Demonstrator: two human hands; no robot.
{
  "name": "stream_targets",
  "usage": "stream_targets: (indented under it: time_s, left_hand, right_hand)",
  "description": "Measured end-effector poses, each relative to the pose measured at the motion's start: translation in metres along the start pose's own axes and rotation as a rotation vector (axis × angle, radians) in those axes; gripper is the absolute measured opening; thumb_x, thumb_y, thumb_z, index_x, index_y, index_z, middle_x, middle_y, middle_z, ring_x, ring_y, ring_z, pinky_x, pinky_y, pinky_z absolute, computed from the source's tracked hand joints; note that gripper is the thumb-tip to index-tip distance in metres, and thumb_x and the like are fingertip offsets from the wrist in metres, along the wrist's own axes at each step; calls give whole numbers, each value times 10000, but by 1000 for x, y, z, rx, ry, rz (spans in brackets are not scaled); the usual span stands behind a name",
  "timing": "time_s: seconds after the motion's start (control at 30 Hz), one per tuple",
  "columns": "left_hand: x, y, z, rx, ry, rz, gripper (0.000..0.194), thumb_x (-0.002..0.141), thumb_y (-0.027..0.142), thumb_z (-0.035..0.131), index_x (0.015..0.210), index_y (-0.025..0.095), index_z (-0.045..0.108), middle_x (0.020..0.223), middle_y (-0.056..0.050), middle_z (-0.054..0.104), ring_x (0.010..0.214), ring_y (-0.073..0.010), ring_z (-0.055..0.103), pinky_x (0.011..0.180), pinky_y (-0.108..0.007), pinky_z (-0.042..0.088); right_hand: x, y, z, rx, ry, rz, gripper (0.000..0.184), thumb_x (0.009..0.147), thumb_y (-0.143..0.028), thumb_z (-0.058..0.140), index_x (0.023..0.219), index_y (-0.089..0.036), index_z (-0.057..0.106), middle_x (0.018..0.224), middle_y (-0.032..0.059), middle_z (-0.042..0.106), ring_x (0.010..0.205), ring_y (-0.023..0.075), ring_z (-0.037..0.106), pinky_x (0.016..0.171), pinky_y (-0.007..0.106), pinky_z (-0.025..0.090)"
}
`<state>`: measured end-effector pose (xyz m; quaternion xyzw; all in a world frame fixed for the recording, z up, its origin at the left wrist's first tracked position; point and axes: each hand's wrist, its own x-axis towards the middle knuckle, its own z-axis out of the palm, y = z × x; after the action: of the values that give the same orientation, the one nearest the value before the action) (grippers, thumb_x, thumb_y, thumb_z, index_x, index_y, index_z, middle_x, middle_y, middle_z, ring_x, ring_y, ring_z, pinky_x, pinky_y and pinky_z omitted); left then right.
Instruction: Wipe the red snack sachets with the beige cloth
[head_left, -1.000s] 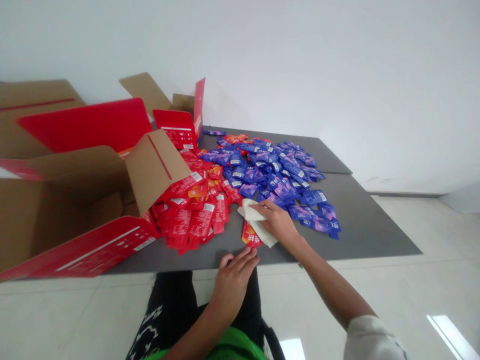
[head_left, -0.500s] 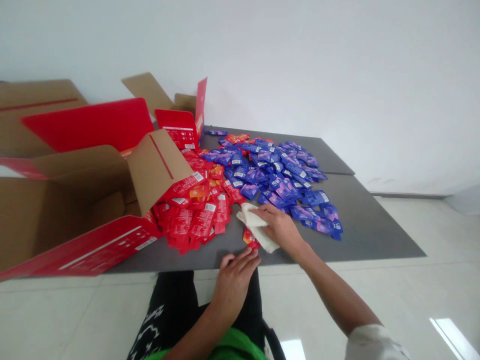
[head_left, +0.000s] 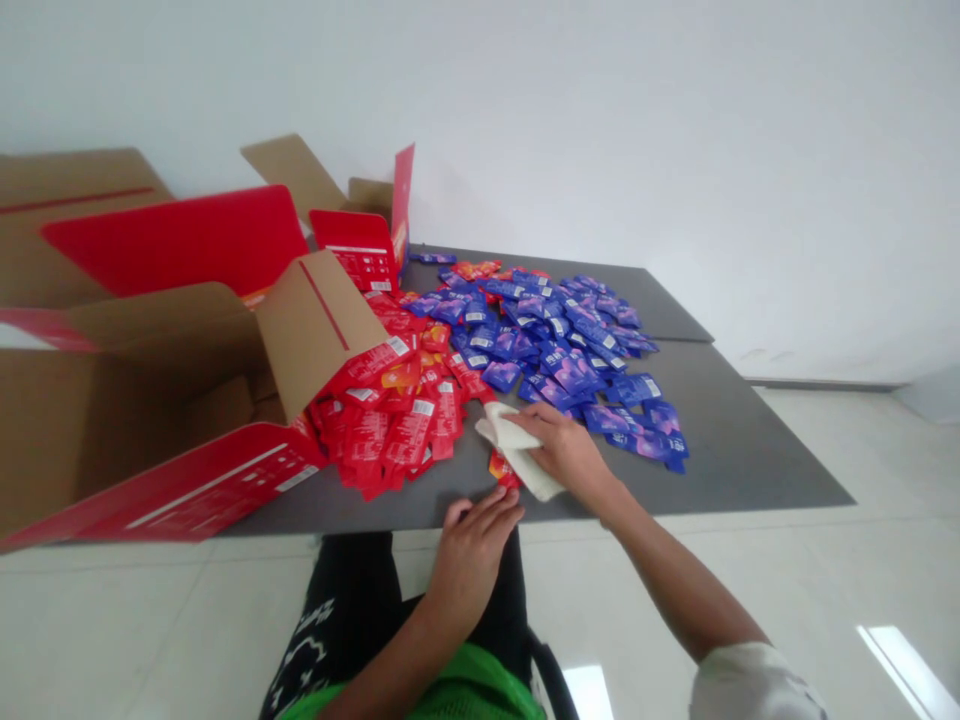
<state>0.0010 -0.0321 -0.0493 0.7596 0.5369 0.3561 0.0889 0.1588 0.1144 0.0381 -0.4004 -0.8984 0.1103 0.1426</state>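
My right hand [head_left: 566,452] presses a folded white cloth [head_left: 511,442] down onto a single red packet [head_left: 500,468] near the front edge of the dark grey table [head_left: 735,440]. The cloth hides most of that packet. My left hand [head_left: 474,540] rests at the table's front edge just below the packet, fingers stretched out and holding nothing. A heap of red packets [head_left: 394,420] lies to the left of my hands. Behind them spreads a heap of blue packets [head_left: 559,345].
A large open cardboard box [head_left: 150,400] with red flaps lies on its side at the left, spilling the red packets. A smaller open red box [head_left: 360,250] stands behind it. White wall at the back, pale tiled floor below and to the right.
My right hand has slid the cloth slightly down and right over the red packet, covering more of it. My left hand has barely moved.
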Motion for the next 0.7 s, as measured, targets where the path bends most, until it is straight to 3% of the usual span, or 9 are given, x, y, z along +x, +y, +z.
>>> stream_targets:
  time_s: [0.1,0.17,0.33,0.4,0.6,0.7]
  left_hand:
    - [0,0,0,1,-12,-8,281,1031,133,506,1192,266,694,1219,-3,757,1165,-187,685,951,-383,401]
    - [0,0,-1,1,-19,-14,278,1030,141,517,1198,273,694,1227,1,755,1173,-181,681,950,-375,401]
    - [1,-1,0,9,-29,-20,277,1019,141,541,1201,289,688,1335,18,702,1271,-167,628,939,-363,404]
    - [1,-1,0,35,-34,-16,290,1019,126,529,1198,288,691,1330,12,705,1261,-172,636,937,-362,410]
    - [1,0,-1,40,-56,-18,323,1026,121,500,1235,284,685,1246,-13,747,1206,-191,667,945,-370,414]
    - [1,0,-3,23,-56,-18,318,1030,127,497,1232,283,687,1284,-14,730,1239,-189,651,949,-370,411]
  right_hand:
    - [-22,-13,9,56,-140,-83,474,927,-155,621,1365,-333,658,1307,35,679,1057,193,701,896,247,537]
    - [-19,-11,16,72,-173,-75,446,917,-156,633,1333,-310,683,1299,39,684,1057,193,702,901,246,538]
    - [28,10,14,-24,-45,65,483,883,-99,626,1344,-232,681,1267,85,685,1086,218,688,925,266,525]
    - [31,8,7,-60,-28,75,514,883,-84,606,1371,-235,662,1277,85,680,1088,221,685,906,262,524]
    - [-20,-17,11,35,-158,-37,477,916,-150,606,1356,-324,663,1296,43,684,1050,196,700,855,242,535]
    - [-13,-7,20,51,-135,-14,478,899,-125,610,1335,-306,680,1299,45,683,1072,197,693,892,249,533]
